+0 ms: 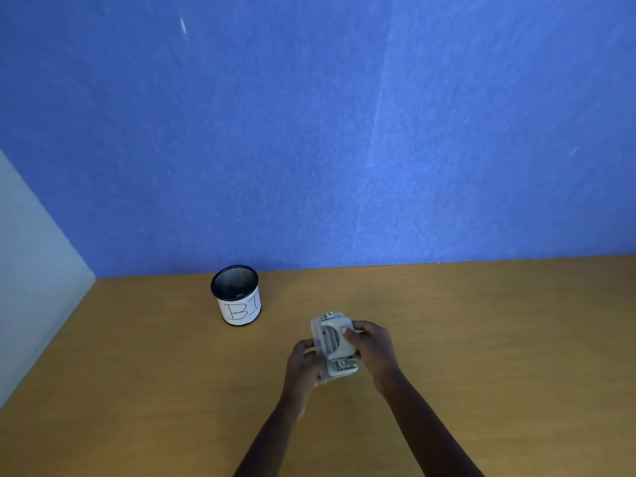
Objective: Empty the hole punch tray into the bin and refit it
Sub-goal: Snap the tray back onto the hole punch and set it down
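Punch (335,346), grey, sits between both hands, lifted just off the desk (137,390) near frame centre-bottom, approx 5 o'clock from the bin (236,295). It's turned on its side, long axis running roughly 12-to-6, w/ the handle and metal fittings facing the camera.

Left hand (304,368) is at the punch's 8 o'clock, fingers curled round the near-left edge and underside, closed on it. Right hand (370,346) is at its 3 o'clock, wrapped over the right side, thumb pressed flat on the handle top, other fingers hidden behind the body. Both grips firm, neither hand spread. Can't tell whether the tray is on or partly off: the base faces away and left, and only a pale edge shows along the left side.

Bin stands upright at approx 10 o'clock from the hands, well apart from them, close to the blue wall (309,132). Black mesh cup w/ a white paper label, letters "BI" readable. Something small and dark lies inside near the front rim, too dim to ID.

Count: 1 punch, 1 bin, 2 hands, 2 bare forearms coming in from 6 o'clock.
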